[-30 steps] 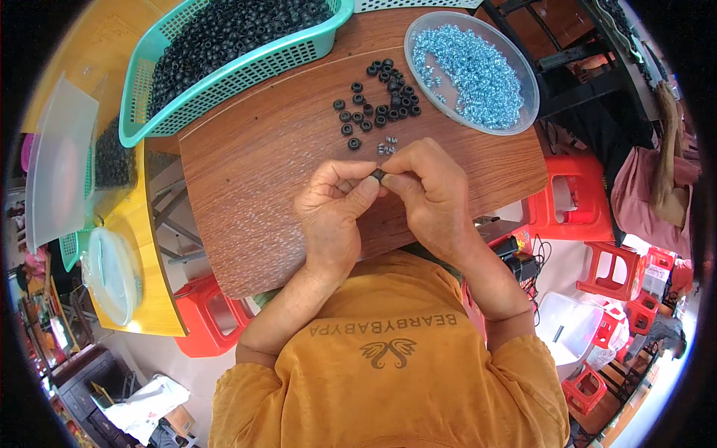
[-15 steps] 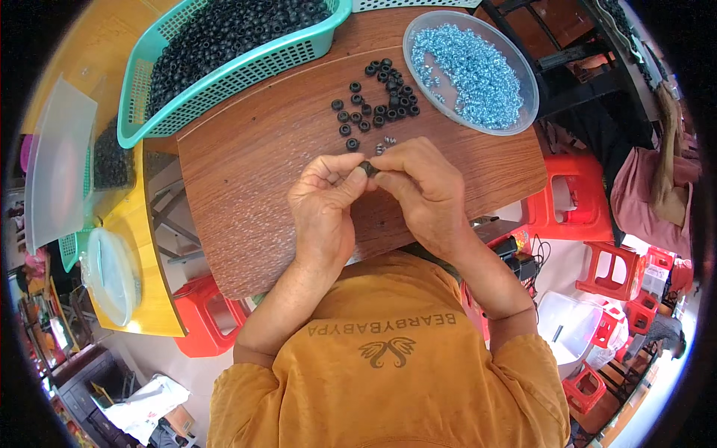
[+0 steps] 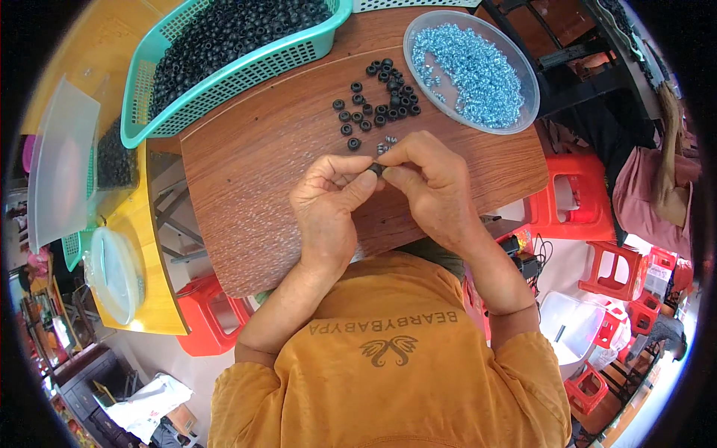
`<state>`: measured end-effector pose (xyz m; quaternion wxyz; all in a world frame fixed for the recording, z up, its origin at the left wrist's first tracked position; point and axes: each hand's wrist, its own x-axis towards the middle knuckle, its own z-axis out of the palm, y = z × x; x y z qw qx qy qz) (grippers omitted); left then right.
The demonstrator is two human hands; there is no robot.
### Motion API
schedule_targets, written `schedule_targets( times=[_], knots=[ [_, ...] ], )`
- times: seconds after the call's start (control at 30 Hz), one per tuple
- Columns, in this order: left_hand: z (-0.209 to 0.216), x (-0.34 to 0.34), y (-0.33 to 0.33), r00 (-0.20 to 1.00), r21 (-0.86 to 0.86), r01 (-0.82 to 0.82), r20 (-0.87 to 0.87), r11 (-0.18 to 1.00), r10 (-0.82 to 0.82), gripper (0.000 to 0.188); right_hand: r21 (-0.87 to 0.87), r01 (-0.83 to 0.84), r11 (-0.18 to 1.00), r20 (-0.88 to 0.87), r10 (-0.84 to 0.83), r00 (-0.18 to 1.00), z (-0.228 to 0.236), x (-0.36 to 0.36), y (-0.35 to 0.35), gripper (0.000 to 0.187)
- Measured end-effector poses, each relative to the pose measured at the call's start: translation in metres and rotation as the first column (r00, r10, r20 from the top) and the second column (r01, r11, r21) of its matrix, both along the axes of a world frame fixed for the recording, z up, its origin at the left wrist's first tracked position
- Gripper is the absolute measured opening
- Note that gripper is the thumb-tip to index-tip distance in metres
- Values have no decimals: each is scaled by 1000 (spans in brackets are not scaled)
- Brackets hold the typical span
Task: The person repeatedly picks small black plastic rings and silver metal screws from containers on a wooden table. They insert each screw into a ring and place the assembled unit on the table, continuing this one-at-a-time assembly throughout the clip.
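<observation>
My left hand (image 3: 328,198) pinches a small black round part (image 3: 376,169) between thumb and fingertips, above the near middle of the wooden table (image 3: 254,187). My right hand (image 3: 433,183) meets it from the other side, thumb and index finger closed at the part's right edge. Whatever those right fingertips hold is too small and hidden to make out. Just beyond the fingers lie several tiny silvery metal pieces (image 3: 385,145). Farther off, several loose black parts (image 3: 381,110), each with a hole in its middle, are spread on the tabletop.
A green mesh basket (image 3: 239,88) heaped with black parts stands at the far left. At the far right sits a round clear tub (image 3: 532,97) of shiny bluish metal pieces. Red stools (image 3: 571,201) flank the table. A yellow table (image 3: 153,299) adjoins on the left.
Both hands have shifted slightly to the right with the black part between them. The right fingers have changed their angle at its edge.
</observation>
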<state>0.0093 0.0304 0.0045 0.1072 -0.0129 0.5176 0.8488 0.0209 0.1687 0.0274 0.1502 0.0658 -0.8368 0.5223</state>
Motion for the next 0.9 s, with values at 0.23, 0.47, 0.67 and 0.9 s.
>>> schedule_targets(
  times=[0.23,0.47,0.67,0.9],
  knots=[
    [-3,-3,-4,974,144,51,214,988,-81,13,-250,48,967,135,-14,991,-16,7,-3,13],
    [-3,-5,-3,978,143,18,205,990,-47,13,58,101,993,-239,-84,967,-26,1,-6,21],
    [-2,-8,-3,946,170,25,315,985,-78,12,97,205,974,-388,-153,909,-31,5,-14,28],
    [-1,-6,1,929,283,18,349,959,-121,11,166,295,941,-528,-168,832,-37,3,-17,35]
  ],
)
